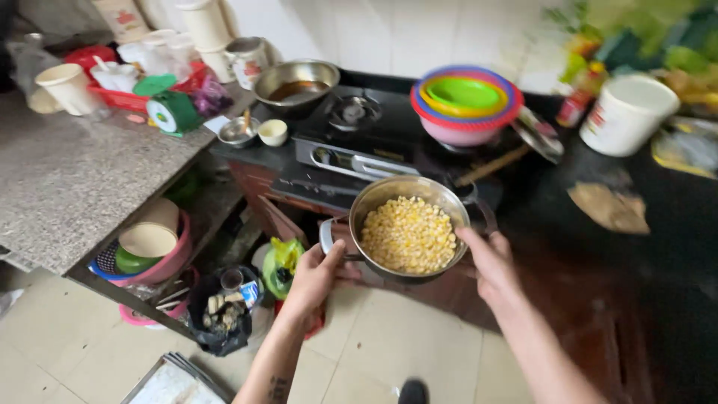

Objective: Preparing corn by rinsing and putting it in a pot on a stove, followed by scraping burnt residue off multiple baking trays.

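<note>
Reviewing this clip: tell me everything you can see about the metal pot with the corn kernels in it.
The pot is round, shiny, steel-looking, with a thin rim and a loop handle on its left side. It is roughly half full of loose yellow corn kernels. It is held about level in the air, in front of the dark stove and above the tiled floor. The left hand grips its handle side; the right hand supports its right wall. No lid is on it.

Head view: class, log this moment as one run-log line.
left hand: grips pot handle | right hand: steadies steel pot rim | contents: yellow corn kernels | position: in front of gas stove
</note>
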